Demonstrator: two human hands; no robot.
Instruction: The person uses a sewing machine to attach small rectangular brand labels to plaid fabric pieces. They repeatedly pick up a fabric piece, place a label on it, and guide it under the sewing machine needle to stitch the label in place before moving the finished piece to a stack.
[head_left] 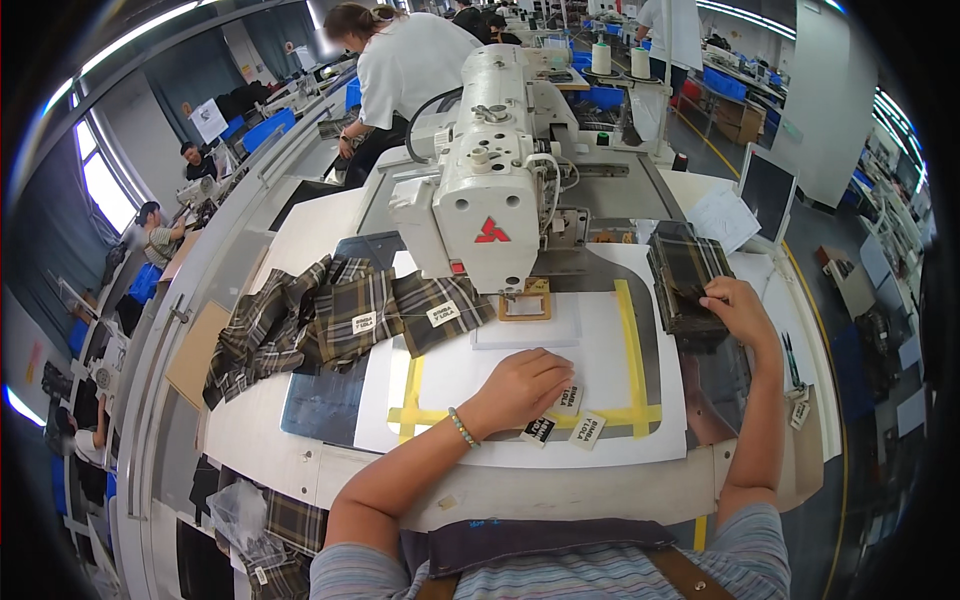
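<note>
My left hand is closed, its fingertips together on the upper edge of a small olive label. A black label and a white label lie beside it on the white sheet, which has yellow tape strips. At the right, my right hand pinches the edge of a dark plaid fabric piece on a stack. The white sewing machine head stands ahead, above a small tan frame. Left of it lie joined plaid pieces with white labels attached.
A dark screen and loose papers stand behind the stack. Thread snips and more labels lie at the right edge. A co-worker bends beyond the machine. A clear plastic bag and plaid cloth hang at lower left.
</note>
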